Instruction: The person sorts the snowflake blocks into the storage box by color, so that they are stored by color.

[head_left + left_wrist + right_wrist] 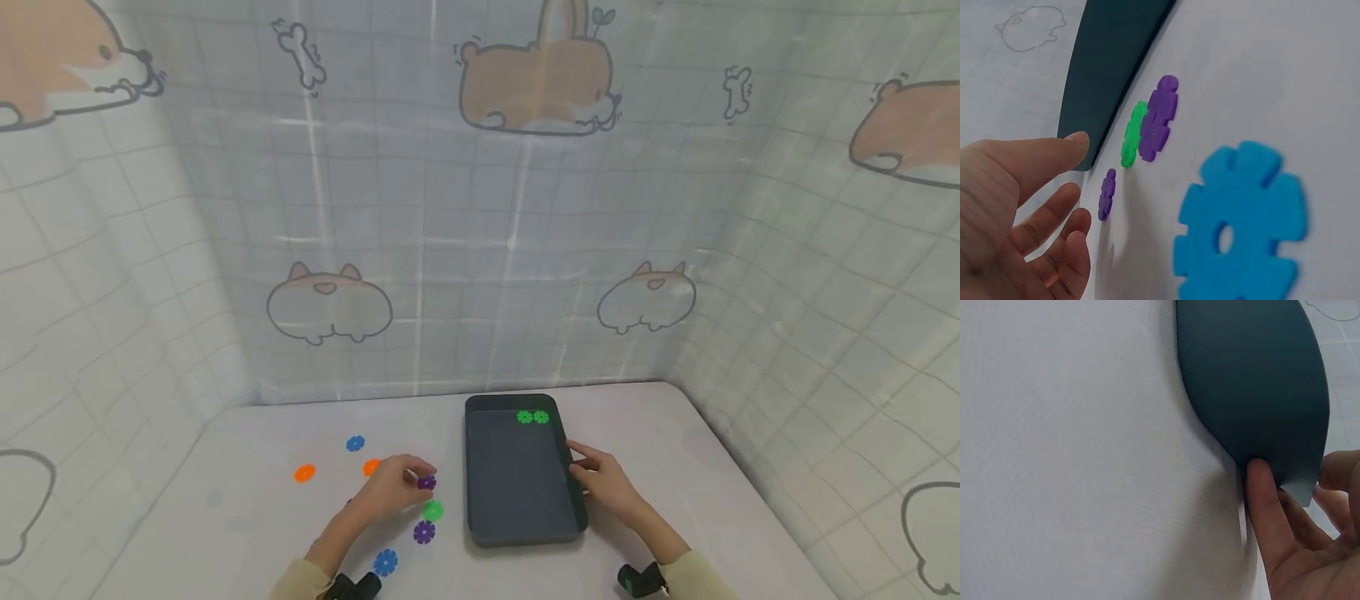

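My left hand [395,485] reaches over loose flower-shaped plastic discs. Its thumb and fingers stand apart around a purple disc [1107,195], and the left wrist view shows nothing pinched. Nearby lie a light green disc [433,511] and a second purple disc [423,532]. A blue disc [1241,231] looms close in the left wrist view. On the other side, my right hand [609,485] grips the right wall of a dark grey-green tray [525,538], with fingers against the outside [1260,487] and the thumb at the rim. Two green discs [532,417] lie in the tray's far end.
Left of the tray, on the white table [247,450], are another blue disc [356,443] and two orange discs, one alone [304,473] and one partly behind my left hand [371,467]. A patterned curtain [465,333] encloses the table's back and sides.
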`<state>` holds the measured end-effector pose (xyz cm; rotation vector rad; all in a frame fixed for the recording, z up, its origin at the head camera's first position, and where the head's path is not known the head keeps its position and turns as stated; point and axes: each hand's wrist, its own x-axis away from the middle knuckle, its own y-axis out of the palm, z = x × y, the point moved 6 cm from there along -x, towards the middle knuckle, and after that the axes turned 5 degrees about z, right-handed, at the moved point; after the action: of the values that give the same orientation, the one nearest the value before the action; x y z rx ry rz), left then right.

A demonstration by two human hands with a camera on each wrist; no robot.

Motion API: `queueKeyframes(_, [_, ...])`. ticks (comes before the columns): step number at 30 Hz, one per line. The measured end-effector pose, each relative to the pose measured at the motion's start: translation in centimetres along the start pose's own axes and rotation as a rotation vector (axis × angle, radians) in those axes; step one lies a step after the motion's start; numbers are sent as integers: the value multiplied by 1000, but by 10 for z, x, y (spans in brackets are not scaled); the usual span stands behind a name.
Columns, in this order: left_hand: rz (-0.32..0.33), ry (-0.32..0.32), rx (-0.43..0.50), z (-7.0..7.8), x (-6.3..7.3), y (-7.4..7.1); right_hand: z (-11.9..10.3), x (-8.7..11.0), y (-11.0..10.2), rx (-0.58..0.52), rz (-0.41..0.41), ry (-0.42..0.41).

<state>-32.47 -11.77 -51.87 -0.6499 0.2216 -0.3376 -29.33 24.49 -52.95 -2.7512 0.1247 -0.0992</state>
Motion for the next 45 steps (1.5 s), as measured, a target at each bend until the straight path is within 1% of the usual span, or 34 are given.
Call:
queueKeyframes(2, [-10, -23, -12, -1, 3, 1, -1, 0, -1, 6, 12, 1])
queueKeyframes(8, [-34, -53, -58, -2, 12, 5, -2, 2, -2, 5, 14, -11])
queueKeyframes(15, [-53, -62, -67, 0, 21, 11, -5, 5, -1, -4, 17, -10])
queueKeyframes(18, [-64, -73, -65, -1, 21, 13, -6, 6, -1, -8, 13, -14])
queueKeyframes(21, [-68, -99, -76, -3, 21, 15, -4, 5, -1, -14, 10, -17])
queueKeyframes(28, [-71, -91, -88, -1, 22, 17, -1, 2, -1, -14, 11, -19])
queueKeyframes(33, [-84, -96, -85, -1, 20, 19, -2, 4, 0, -16, 17, -21])
queueKeyframes(39, [-77, -79, -34, 1, 21, 19, -3, 5, -1, -23, 29, -19])
queueKeyframes(41, [-68, -81, 6, 2, 22, 18, -3, 5, -1, -23, 30, -23])
queueKeyframes(45, [-45, -113, 107, 3, 22, 17, -3, 7, 0, -29, 24, -20])
